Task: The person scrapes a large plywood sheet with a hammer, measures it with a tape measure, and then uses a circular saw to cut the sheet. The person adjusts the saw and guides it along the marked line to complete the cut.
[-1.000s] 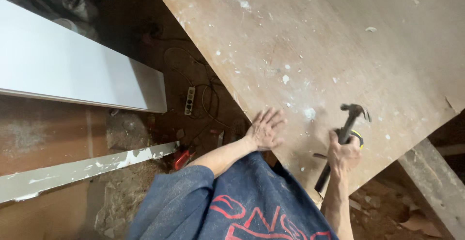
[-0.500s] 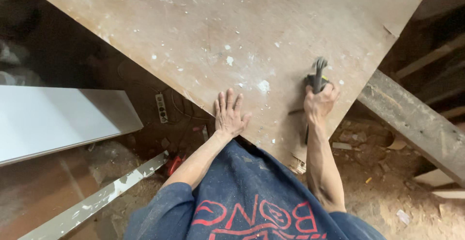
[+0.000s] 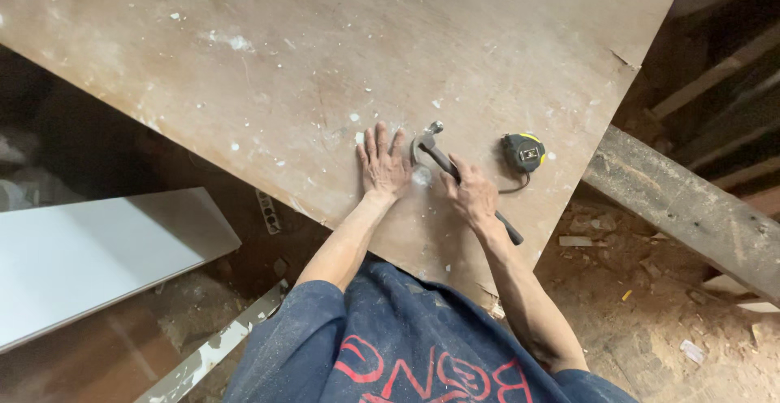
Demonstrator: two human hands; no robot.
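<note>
R hand (image 3: 471, 196) fist-wrapped on hammer (image 3: 455, 177) handle, head down on plywood sheet (image 3: 325, 70) just beside L fingertips; L hand (image 3: 383, 163) flat, fingers spread, palm on sheet, holding nothing; tape measure (image 3: 522, 151) near, right of hammer.

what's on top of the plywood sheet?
On the plywood sheet: left hand flat, right hand holding a hammer, tape measure, white flecks. Anything under the palm is covered.
</note>
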